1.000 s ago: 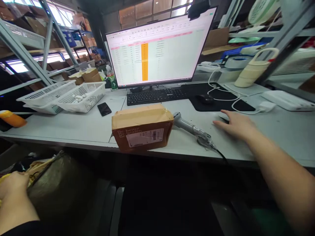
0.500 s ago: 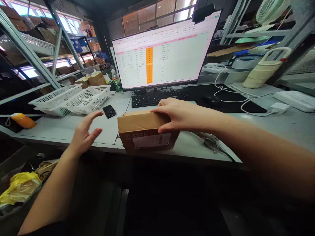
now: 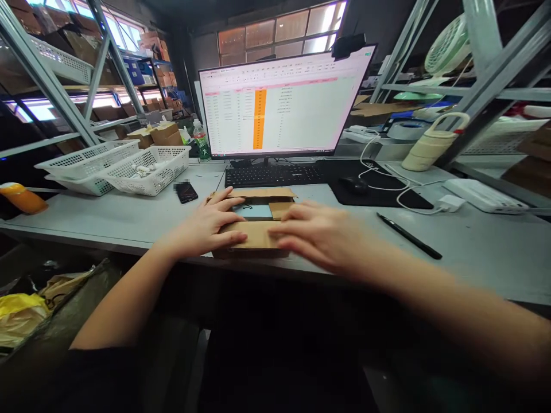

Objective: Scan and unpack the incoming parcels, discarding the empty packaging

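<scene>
A brown cardboard box [image 3: 260, 194] lies at the front edge of the grey table [image 3: 107, 215] with its top flaps folded open. A pale blue-grey item [image 3: 253, 211] shows inside. My left hand [image 3: 205, 227] rests on the box's left side, fingers stretched flat over the near flap. My right hand [image 3: 323, 235], blurred by motion, lies over the right end of the near flap with its fingers extended. Neither hand grips anything.
Behind the box are a black keyboard [image 3: 275, 174], a monitor [image 3: 284, 103] showing a spreadsheet, and a mouse [image 3: 353, 183] on a black mat. A phone [image 3: 186, 192] and white baskets [image 3: 146, 169] lie left, a black pen [image 3: 408, 236] right. A bin with a yellow bag [image 3: 17, 312] sits low left.
The box went from closed to open on top. My left hand came up from the bin onto the box, and my right hand moved from the table's right side onto its near flap.
</scene>
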Tool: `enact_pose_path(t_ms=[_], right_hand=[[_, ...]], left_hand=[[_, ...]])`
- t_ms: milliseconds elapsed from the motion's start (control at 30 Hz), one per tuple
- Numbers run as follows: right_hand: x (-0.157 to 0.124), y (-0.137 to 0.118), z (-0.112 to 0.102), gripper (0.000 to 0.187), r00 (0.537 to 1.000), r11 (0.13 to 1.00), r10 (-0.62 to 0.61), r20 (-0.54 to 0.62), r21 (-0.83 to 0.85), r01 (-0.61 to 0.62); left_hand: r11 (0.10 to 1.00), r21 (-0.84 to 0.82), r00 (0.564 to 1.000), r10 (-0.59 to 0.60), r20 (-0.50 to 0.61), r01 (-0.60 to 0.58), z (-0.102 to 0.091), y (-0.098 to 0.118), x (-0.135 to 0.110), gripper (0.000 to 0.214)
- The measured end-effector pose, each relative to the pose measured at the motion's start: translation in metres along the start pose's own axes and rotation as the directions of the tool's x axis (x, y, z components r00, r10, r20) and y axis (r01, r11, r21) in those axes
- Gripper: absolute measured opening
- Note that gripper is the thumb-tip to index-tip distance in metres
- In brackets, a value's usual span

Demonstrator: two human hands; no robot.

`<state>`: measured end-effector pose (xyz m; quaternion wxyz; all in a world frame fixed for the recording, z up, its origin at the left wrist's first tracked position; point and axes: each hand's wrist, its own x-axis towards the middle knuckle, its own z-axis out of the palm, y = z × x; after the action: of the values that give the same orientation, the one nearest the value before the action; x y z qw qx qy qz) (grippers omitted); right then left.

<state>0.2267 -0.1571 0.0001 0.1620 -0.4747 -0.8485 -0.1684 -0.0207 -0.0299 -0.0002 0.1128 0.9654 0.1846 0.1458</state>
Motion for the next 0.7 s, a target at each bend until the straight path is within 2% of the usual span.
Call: enact_pose_path(t_ms=[33, 100, 167, 267, 367, 467, 500, 567, 633, 700], right_hand=[[0.012, 0.006, -0.008, 0.035, 0.991, 0.998, 0.052, 0.122, 0.038, -0.057], [0.035, 0.016, -0.018, 0.035, 0.935, 0.988, 0.142, 0.325, 0.015, -0.155], [0.053, 0.019, -0.022, 0.033, 0.897, 0.980, 0.197, 0.396, -0.090, -0.176], [0.065, 0.014, -0.019, 0.036, 0.916, 0.969, 0.179, 0.360, -0.223, -0.102], [0.058, 0.008, -0.015, 0.038, 0.940, 0.970, 0.137, 0.313, -0.237, -0.063], [0.042, 0.013, -0.011, 0.022, 0.940, 0.958, 0.214, 0.265, -0.245, -0.149], [0.036, 0.017, -0.010, 0.023, 0.938, 0.953, 0.239, 0.250, -0.244, -0.178], [0.024, 0.026, -0.009, 0.036, 0.942, 0.953, 0.247, 0.229, -0.232, -0.193], [0.018, 0.033, -0.009, 0.046, 0.958, 0.966, 0.180, 0.223, -0.226, -0.128], [0.020, 0.035, -0.010, 0.042, 0.973, 0.970, 0.075, 0.218, -0.240, -0.021]], left_hand=[[0.999, 0.048, 1.000, 0.012, -0.003, -0.012, 0.001, 0.003, 0.000, 0.042], [0.994, 0.108, 0.999, 0.032, -0.010, -0.031, 0.001, 0.007, -0.001, 0.042], [0.989, 0.145, 0.999, 0.042, -0.025, -0.038, -0.002, 0.007, -0.001, 0.041], [0.979, 0.198, 0.999, 0.051, -0.006, -0.049, -0.009, 0.008, -0.004, 0.038], [0.975, 0.220, 1.000, -0.002, -0.012, 0.004, -0.010, 0.008, -0.012, 0.039], [0.981, 0.179, 0.990, -0.052, -0.130, 0.075, -0.004, 0.007, -0.021, 0.034], [0.983, 0.161, 0.981, -0.057, -0.184, 0.088, -0.001, 0.006, -0.023, 0.030], [0.986, 0.129, 0.955, -0.068, -0.289, 0.109, 0.005, 0.005, -0.025, 0.020], [0.988, 0.097, 0.930, -0.079, -0.359, 0.121, 0.010, 0.004, -0.024, 0.009], [0.990, 0.068, 0.915, -0.087, -0.394, 0.123, 0.012, 0.004, -0.020, 0.002]])
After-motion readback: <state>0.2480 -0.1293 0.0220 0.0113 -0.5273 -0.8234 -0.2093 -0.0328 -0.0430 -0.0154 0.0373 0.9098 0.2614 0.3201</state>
